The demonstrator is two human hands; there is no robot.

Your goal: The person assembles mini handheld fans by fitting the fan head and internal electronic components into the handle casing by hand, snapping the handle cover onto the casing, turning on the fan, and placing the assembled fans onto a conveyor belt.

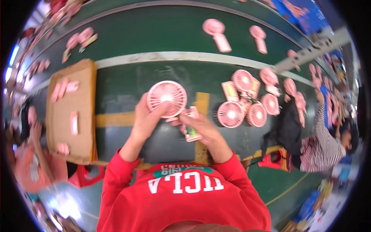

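Note:
A pink handheld fan (167,97) is up in front of me over the dark workbench, its round grille facing up. My left hand (143,120) wraps round the side of the grille, the thumb across its lower front. My right hand (204,127) is closed round the fan's handle (192,133), which slants down to the right and shows a greenish, pale inner part. Its fingers hide where handle and head meet. To the right of my hands lies a cluster of pink fans (231,114), some with their handles opened to yellow-green insides.
On the left, a cardboard sheet (83,141) carries several small pink parts (74,123). Beyond a pale rail (154,57), more fans (214,28) lie on a green belt (162,33). People sit on both sides; one at the right wears a striped sleeve (321,120).

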